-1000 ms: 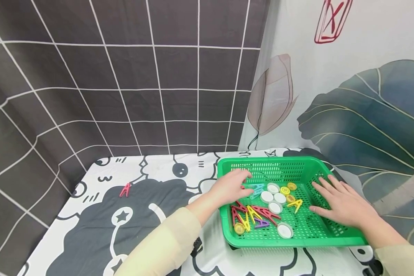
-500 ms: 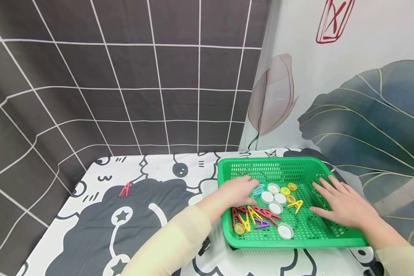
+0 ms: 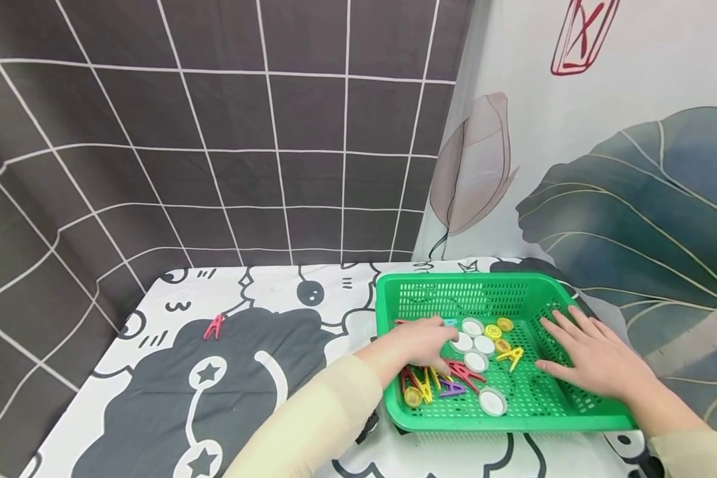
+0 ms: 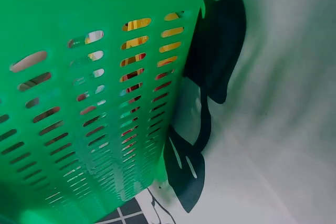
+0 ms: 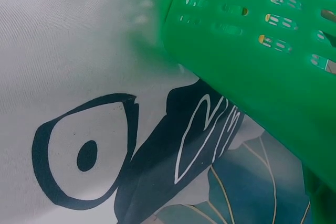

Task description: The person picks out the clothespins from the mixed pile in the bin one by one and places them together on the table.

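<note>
A green perforated plastic basket [image 3: 514,423] holds small clothespins and round discs. My left hand [image 3: 418,342] reaches over its left side, thumb and fingers spread apart above red clothespins [image 3: 467,373] and beside a white disc [image 3: 461,342]. A blue clothespin [image 3: 450,322] shows just past the fingertips, mostly hidden. In front of the thumb lies a purple clothespin [image 3: 452,388], with yellow clothespins partly under the hand. My right hand [image 3: 597,358] rests with straight fingers on the basket's right side. Both wrist views show only the basket's outer wall [image 4: 31,35] and cloth.
One red clothespin [image 3: 214,326] lies alone on the patterned cloth [image 3: 167,398], left of the basket. Inside the basket, yellow discs [image 3: 492,332] and a yellow clothespin [image 3: 510,358] sit near the middle. A dark grid curtain [image 3: 311,172] hangs behind.
My left hand has moved right and toward the front inside the basket, from the blue clothespins toward the red and yellow ones. The right hand has stayed in place.
</note>
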{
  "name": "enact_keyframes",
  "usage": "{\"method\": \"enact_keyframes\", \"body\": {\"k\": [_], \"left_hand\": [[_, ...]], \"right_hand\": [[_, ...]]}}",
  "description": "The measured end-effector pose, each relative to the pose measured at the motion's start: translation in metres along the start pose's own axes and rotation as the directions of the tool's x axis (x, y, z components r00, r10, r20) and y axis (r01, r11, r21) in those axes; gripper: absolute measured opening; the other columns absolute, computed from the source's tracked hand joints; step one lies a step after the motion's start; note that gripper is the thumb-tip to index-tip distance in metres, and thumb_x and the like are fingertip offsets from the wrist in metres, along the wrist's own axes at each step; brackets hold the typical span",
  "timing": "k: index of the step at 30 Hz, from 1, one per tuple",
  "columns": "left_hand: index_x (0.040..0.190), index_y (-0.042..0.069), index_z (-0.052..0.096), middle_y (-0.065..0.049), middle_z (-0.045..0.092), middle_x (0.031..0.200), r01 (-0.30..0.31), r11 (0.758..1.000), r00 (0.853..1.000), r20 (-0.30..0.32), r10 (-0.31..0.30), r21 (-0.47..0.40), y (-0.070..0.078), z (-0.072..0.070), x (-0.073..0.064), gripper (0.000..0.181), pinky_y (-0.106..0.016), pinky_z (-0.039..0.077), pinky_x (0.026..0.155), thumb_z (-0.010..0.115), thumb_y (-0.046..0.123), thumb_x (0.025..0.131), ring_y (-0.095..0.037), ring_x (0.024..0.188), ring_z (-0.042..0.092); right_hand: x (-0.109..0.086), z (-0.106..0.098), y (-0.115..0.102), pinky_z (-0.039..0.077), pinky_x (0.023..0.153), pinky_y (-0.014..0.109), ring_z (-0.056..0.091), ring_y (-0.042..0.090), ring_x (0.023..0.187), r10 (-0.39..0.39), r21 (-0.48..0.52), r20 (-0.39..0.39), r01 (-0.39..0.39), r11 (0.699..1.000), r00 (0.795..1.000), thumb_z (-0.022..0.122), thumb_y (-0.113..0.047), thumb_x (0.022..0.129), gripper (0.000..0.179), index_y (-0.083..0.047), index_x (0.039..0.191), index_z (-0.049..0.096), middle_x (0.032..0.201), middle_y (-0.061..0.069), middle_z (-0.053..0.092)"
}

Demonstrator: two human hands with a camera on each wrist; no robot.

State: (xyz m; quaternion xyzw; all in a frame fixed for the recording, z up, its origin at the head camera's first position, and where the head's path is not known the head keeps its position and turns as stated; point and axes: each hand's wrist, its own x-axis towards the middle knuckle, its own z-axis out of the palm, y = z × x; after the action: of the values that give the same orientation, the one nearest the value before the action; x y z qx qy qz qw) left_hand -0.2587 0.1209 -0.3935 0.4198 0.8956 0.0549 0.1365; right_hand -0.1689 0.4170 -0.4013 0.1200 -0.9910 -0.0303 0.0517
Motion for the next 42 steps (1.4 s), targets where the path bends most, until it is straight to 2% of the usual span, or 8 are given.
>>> {"method": "enact_keyframes", "body": {"k": [4, 9, 15, 21, 30, 35, 38, 42], "left_hand": [[0.131, 0.031, 0.051, 0.005, 0.047, 0.136, 0.042, 0.999, 0.998, 0.052, -0.041, -0.008, -0.003, -0.001, 0.003, 0.06, -0.034, 0.04, 0.098, 0.075, 0.043, 0.077, -0.012, 0.124, 0.043], [0.131, 0.027, 0.052, 0.01, 0.054, 0.126, 0.05, 0.999, 0.995, 0.084, -0.051, 0.009, -0.004, 0.0, 0.007, 0.061, -0.029, 0.039, 0.097, 0.076, 0.041, 0.076, -0.009, 0.118, 0.047], [0.132, 0.026, 0.051, 0.012, 0.055, 0.126, 0.084, 0.996, 0.981, 0.175, -0.082, -0.001, 0.0, -0.001, 0.008, 0.061, -0.027, 0.039, 0.097, 0.078, 0.03, 0.077, -0.007, 0.117, 0.048], [0.127, 0.028, 0.054, 0.01, 0.055, 0.123, 0.058, 0.998, 0.969, 0.239, -0.065, 0.036, 0.005, -0.001, 0.004, 0.056, -0.028, 0.04, 0.095, 0.078, 0.02, 0.077, -0.007, 0.115, 0.049], [0.127, 0.033, 0.054, 0.008, 0.045, 0.132, 0.027, 0.998, 0.981, 0.191, -0.036, 0.05, 0.004, 0.002, 0.0, 0.057, -0.03, 0.039, 0.097, 0.076, 0.017, 0.078, -0.008, 0.123, 0.04], [0.105, 0.032, 0.06, 0.009, 0.045, 0.11, -0.016, 0.997, 0.984, 0.178, 0.003, 0.075, 0.005, 0.007, 0.001, 0.036, -0.025, 0.04, 0.091, 0.075, 0.013, 0.078, -0.007, 0.113, 0.043], [0.091, 0.028, 0.058, 0.009, 0.043, 0.099, -0.031, 0.995, 0.985, 0.171, 0.015, 0.093, 0.005, 0.01, 0.002, 0.025, -0.024, 0.04, 0.091, 0.074, 0.013, 0.079, -0.007, 0.109, 0.044], [0.1, 0.03, 0.062, 0.009, 0.047, 0.105, -0.018, 0.995, 0.989, 0.149, 0.002, 0.103, 0.007, 0.012, 0.006, 0.026, -0.026, 0.038, 0.098, 0.072, 0.015, 0.082, -0.008, 0.117, 0.045]], "right_hand": [[0.003, -0.003, 0.0, 0.016, 0.101, 0.064, 0.005, 0.042, 0.139, -0.007, -0.011, -0.012, 0.007, 1.0, 1.0, 0.055, -0.061, 0.083, 0.084, 0.002, 0.137, 0.043, 0.139, 0.03, 0.037], [0.005, -0.005, 0.001, 0.017, 0.1, 0.064, 0.006, 0.042, 0.139, -0.014, -0.017, -0.025, 0.014, 1.0, 1.0, 0.057, -0.061, 0.082, 0.084, 0.002, 0.136, 0.045, 0.138, 0.03, 0.038], [0.0, -0.003, 0.001, 0.019, 0.099, 0.064, 0.007, 0.042, 0.138, -0.002, -0.014, -0.021, 0.002, 1.0, 1.0, 0.057, -0.061, 0.082, 0.083, 0.002, 0.136, 0.045, 0.138, 0.03, 0.038], [-0.003, -0.003, 0.0, 0.019, 0.099, 0.065, 0.008, 0.044, 0.138, 0.018, -0.006, 0.009, -0.017, 1.0, 1.0, 0.057, -0.062, 0.082, 0.085, 0.002, 0.136, 0.044, 0.138, 0.03, 0.037], [0.001, -0.003, -0.003, 0.018, 0.099, 0.065, 0.013, 0.046, 0.136, 0.022, -0.011, 0.014, -0.022, 1.0, 1.0, 0.056, -0.064, 0.081, 0.086, 0.002, 0.136, 0.045, 0.138, 0.031, 0.037], [0.002, -0.002, -0.004, 0.017, 0.1, 0.065, 0.012, 0.046, 0.136, 0.029, -0.012, 0.018, -0.028, 1.0, 0.999, 0.056, -0.065, 0.081, 0.087, 0.002, 0.136, 0.045, 0.138, 0.031, 0.037], [0.002, -0.002, -0.004, 0.017, 0.1, 0.065, 0.012, 0.046, 0.136, 0.034, -0.014, 0.023, -0.034, 0.999, 0.999, 0.055, -0.066, 0.08, 0.088, 0.002, 0.136, 0.045, 0.138, 0.031, 0.036], [0.002, -0.001, -0.004, 0.017, 0.1, 0.065, 0.012, 0.047, 0.136, 0.041, -0.014, 0.031, -0.04, 0.999, 0.999, 0.056, -0.066, 0.08, 0.088, 0.002, 0.136, 0.045, 0.138, 0.031, 0.036]]}}
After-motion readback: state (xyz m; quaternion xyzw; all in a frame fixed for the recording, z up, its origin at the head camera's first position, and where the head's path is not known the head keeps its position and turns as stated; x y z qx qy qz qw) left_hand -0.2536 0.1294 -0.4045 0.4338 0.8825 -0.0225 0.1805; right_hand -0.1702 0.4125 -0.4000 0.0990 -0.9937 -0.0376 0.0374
